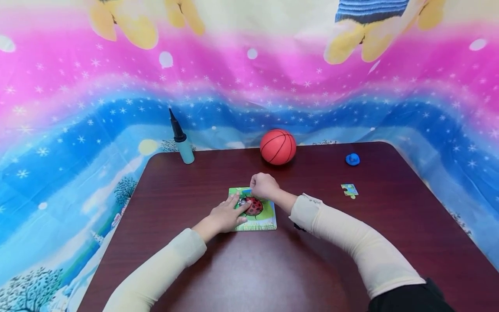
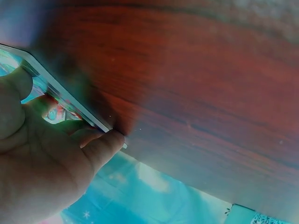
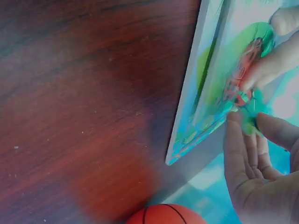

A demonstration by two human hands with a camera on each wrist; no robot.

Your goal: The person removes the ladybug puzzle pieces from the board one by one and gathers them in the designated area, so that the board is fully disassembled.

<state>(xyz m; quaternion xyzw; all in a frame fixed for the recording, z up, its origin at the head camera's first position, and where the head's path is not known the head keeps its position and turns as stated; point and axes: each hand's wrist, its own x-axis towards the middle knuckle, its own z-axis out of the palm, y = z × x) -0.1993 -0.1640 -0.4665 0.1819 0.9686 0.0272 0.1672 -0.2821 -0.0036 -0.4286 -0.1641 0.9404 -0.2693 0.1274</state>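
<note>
A ladybug jigsaw puzzle (image 1: 267,222) in a flat tray lies in the middle of the table. My left hand (image 1: 225,214) rests on its left side with the fingers spread over the picture. In the left wrist view one fingertip reaches the tray's edge. My right hand (image 1: 265,186) is over the far edge of the puzzle. Between thumb and fingers it pinches a green puzzle piece (image 3: 250,125), seen in the right wrist view close over the tray. Another loose puzzle piece (image 1: 349,190) lies apart to the right.
A red toy basketball (image 1: 278,147) sits at the table's back edge. A teal hand pump (image 1: 185,149) with a black nozzle stands at the back left. At the back right is a small blue hat-shaped object (image 1: 352,159). A printed cloth hangs behind the dark wooden table (image 1: 187,186).
</note>
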